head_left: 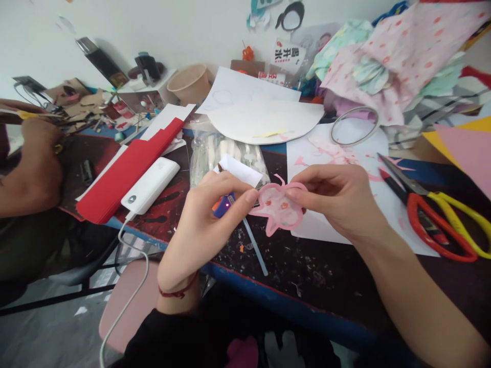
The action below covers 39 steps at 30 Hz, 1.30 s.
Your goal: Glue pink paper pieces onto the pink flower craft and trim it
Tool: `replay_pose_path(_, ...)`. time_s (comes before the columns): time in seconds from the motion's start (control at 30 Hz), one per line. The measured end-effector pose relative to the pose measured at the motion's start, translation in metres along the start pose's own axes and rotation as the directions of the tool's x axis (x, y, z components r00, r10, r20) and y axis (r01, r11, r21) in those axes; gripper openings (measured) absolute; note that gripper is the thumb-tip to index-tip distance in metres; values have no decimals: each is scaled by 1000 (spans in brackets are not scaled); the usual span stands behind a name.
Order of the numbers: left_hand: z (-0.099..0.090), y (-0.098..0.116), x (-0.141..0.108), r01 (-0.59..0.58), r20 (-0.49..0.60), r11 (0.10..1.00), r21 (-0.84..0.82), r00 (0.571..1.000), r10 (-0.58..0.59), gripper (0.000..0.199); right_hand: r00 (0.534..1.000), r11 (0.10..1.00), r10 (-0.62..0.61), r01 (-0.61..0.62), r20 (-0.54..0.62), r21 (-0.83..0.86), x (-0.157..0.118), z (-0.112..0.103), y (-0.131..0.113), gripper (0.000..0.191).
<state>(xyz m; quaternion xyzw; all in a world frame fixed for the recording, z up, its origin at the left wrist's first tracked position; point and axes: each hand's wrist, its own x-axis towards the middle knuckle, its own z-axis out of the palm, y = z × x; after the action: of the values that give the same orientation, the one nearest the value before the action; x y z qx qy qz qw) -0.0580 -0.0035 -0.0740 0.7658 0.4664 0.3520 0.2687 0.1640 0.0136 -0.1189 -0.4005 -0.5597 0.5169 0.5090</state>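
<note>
Between my two hands, above the dark tabletop, is a small pink cut-out shape (283,207) with a pale, red-spotted middle and a thick pink rim. My left hand (215,220) pinches its left edge between thumb and fingertips. On the right, my right hand (333,199) grips the upper right edge, thumb on the front. A blue and orange glue gun (222,206) with a small red light shows partly behind my left hand. From it a translucent glue stick (255,248) slants down towards the table's near edge.
Scissors (441,214) with red and yellow handles lie right, by white paper (322,227) bearing pink scraps and a metal ring (355,125). Left are a white power bank (151,186) with a cable and red card strips (130,174). Another person's arm (30,158) rests far left.
</note>
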Motion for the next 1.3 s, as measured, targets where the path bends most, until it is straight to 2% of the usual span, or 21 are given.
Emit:
replay_pose_path(0.17,1,1,-2,-3,34,1000,18,999,2,5,1000,1000,-14,14,1,1,0,0,1,11)
replay_pose_path(0.4,0,2,-3,-1,16,1000,0,1000,1,16,1000,1000,-3,3,-1,-4,0,0,-1,9)
replay_pose_path(0.63,3,2,-4,14,39,1000,27,999,-15,9,1000,1000,-4,4,2,7,0,0,-1,10)
replay_pose_path(0.93,5,0,-3,8,-10,1000,3,1000,-8,10,997,998,66,-66,36,-14,0,-1,-3,17)
replay_pose_path(1.13,5,-2,-4,14,-6,1000,-22,1000,-15,14,998,999,35,-35,54,13,1,-3,-1,11)
replay_pose_path(1.3,7,-2,-7,8,6,1000,-13,1000,-8,9,997,999,38,-38,68,-3,1,-4,-1,13)
